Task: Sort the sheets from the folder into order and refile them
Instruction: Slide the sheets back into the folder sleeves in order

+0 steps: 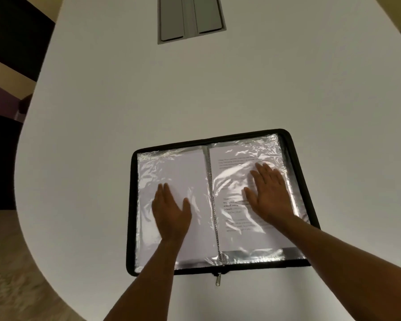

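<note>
— What's closest to you?

— Your two forearms, reaching in from the bottom edge. Just past them a metal zip pull (218, 281) hangs off the near edge of the folder (298, 181), which lies spread open on the white worktop (125, 100).

— And your hands?

— Your left hand (171, 213) lies flat on the left page, fingers straight and close together, gripping nothing. Your right hand (270, 193) lies flat on the right page, fingers straight and slightly spread, also gripping nothing.

— What does the folder hold?

— Clear, crinkled plastic sleeves inside a black zipped border. The left sleeve (148, 172) has a blank white sheet (183, 167) in it. The right sleeve (264, 144) has a printed sheet (239, 218) with paragraphs of text, too blurred to read. A binding (212, 200) runs down the middle between the two pages.

— Anything beyond it?

— Bare worktop, then a grey recessed panel (191, 18) with two flaps set into the surface at the far end. Off your left the worktop's edge curves away over darker floor.
</note>
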{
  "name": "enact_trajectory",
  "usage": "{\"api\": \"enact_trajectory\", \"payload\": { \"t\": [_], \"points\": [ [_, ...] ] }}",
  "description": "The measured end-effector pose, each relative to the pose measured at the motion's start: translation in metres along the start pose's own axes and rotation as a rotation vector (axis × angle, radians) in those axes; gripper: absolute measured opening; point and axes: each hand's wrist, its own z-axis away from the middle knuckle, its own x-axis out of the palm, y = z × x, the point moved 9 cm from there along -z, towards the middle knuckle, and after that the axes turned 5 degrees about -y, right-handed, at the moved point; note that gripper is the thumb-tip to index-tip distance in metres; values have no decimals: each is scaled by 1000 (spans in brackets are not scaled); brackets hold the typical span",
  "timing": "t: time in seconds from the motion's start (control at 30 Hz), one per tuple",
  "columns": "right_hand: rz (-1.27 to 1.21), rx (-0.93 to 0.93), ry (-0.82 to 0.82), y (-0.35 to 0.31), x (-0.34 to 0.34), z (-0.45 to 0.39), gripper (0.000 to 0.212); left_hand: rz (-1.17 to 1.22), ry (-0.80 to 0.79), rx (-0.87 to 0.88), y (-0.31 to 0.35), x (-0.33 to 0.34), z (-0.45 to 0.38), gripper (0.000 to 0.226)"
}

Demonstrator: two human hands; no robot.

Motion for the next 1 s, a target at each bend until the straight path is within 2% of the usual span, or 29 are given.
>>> {"api": "enact_trajectory", "payload": {
  "t": [0.1,0.23,0.37,0.43,0.53,0.63,0.8,1.0],
  "points": [
    [-67,-40,6,-39,10,18,65,-1,73,-155,-38,-26,11,79],
    [-202,-156,-20,-98,28,45,50,137,-3,-418,-77,-38,22,80],
    [-353,-220,-146,-152,57,68,44,244,-85,-473,-100,-44,24,66],
    [-376,-240,-238,-174,71,74,45,359,-122,-518,-110,-44,24,54],
    [-409,-229,-273,-198,79,74,43,583,-188,-593,-124,-39,21,42],
    [-415,-198,-262,-210,82,73,43,680,-283,-592,-123,-34,20,39],
    [-263,-207,-290,-223,89,75,60,357,-289,-536,-126,-39,15,64],
    [-133,-251,-286,-238,96,85,79,434,-375,-466,-114,-46,14,57]
  ]
}}
